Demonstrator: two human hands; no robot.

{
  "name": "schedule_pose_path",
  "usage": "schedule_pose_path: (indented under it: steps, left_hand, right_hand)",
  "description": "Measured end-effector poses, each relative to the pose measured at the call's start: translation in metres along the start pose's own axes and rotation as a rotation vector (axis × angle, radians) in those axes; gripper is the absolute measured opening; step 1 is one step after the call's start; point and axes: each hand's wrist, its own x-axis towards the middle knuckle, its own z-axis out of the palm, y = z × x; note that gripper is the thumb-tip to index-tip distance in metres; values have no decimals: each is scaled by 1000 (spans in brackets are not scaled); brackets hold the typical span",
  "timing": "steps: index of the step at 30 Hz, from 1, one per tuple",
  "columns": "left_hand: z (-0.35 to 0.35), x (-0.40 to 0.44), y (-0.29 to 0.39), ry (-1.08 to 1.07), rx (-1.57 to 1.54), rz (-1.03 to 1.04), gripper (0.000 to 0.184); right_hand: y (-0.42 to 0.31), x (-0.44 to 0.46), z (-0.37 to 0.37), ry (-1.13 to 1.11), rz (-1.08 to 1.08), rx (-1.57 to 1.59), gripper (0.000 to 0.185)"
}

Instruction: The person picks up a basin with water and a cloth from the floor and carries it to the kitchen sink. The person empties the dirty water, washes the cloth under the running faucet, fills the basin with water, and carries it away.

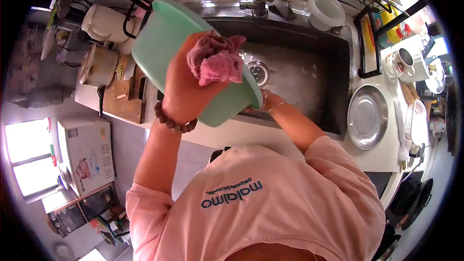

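Observation:
A light green plastic basin (162, 43) is held tilted on its side over the left part of the sink, its outside toward me. My left hand (186, 87), with a beaded bracelet at the wrist, is closed on a bunched pink cloth (220, 65) in front of the basin's outer wall. Whether the cloth presses on the wall, I cannot tell. My right hand (270, 101) is closed around the basin's lower right rim, its fingers partly hidden.
The dark sink (304, 82) has a drain (257, 71) and a tap (258, 0) behind it. A white bowl (326, 12) stands at the back right. On the right counter lies a metal tray (367, 116). A pot (98, 65) and cutting board (121, 92) are at left.

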Motion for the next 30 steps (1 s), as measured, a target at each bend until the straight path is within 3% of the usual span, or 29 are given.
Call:
schedule_pose_path:
  steps: [3, 7, 8, 9, 10, 11, 13, 14, 16, 17, 18, 19, 20, 21, 22, 25, 30]
  left_hand:
    - [0, 10, 12, -70, -121, -13, 53]
    - [-11, 2, 29, 37, -213, -154, 50]
    - [-20, -2, 22, 52, -48, -94, 48]
    - [-25, -6, 19, 68, 117, -32, 45]
    - [-25, -10, 22, 75, -35, 2, 40]
    - [-28, -16, 21, 81, -33, 13, 40]
    - [-40, -32, 8, 173, -300, -150, 39]
    - [-53, -44, -7, 168, -286, -182, 40]
    - [-71, -68, -33, 141, -172, -150, 37]
    - [-74, -79, -40, 108, -58, -126, 33]
    - [-72, -90, -41, 119, -58, -118, 33]
    - [-66, -100, -41, 183, -299, -277, 35]
    - [-63, -107, -43, 243, -541, -434, 37]
    - [-71, -116, -62, 7, -630, -356, 38]
    - [-66, -121, -63, 91, -669, -439, 34]
    - [-54, -132, -93, 284, -742, -647, 32]
    - [-38, -141, -150, 272, -827, -725, 35]
  right_hand:
    - [10, 27, 31, 43, 553, 936, 27]
    - [23, 25, 34, 149, 903, 1368, 28]
    - [26, 21, 26, 148, 899, 1365, 28]
    - [22, 14, 7, 39, 546, 570, 27]
    - [20, 6, -7, -64, 161, -214, 27]
    - [31, -7, -14, -69, 154, -223, 27]
    - [41, -15, -21, 247, -23, -305, 30]
    - [29, -16, -29, 240, -33, -312, 30]
    - [-79, 6, -50, 612, 970, 375, 36]
    - [-76, 3, -50, 605, 965, 367, 36]
    - [-66, -6, -52, 754, 919, 246, 41]
    - [-59, -13, -56, 899, 864, 125, 45]
    - [-53, -19, -64, 892, 856, 121, 45]
    - [-48, -26, -75, 874, 810, -168, 48]
    - [-48, -25, -81, 846, 752, -453, 51]
    - [-55, -8, -87, 926, 642, -657, 53]
    - [-41, 5, -92, 876, 632, -652, 52]
